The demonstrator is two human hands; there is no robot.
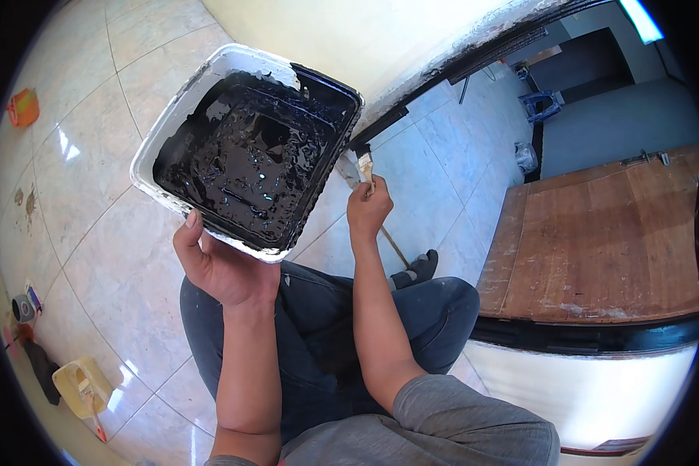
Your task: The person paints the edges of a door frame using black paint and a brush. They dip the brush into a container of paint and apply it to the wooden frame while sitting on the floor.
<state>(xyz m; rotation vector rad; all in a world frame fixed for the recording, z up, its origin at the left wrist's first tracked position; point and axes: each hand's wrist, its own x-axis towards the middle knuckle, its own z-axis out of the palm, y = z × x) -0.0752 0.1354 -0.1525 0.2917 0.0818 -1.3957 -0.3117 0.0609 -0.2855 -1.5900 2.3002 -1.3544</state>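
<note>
My left hand (233,268) holds up a square white tub (161,128) from below, its thumb against the outer wall. Glossy black paint (245,167) coats the inside and has run over the far right corner of the rim. To the right of the tub, my right hand (370,208) is closed around the handle of a paintbrush (366,163). Its dark bristle end points away from me and is at the foot of a black door frame (382,128). Whether the bristles touch the frame I cannot tell.
An open wooden door (590,241) stands at the right. Below my right hand a thin stick (394,247) slants toward my foot (423,266). A cut yellow container (68,388) with a brush and an orange container (23,108) are on the tiled floor at left.
</note>
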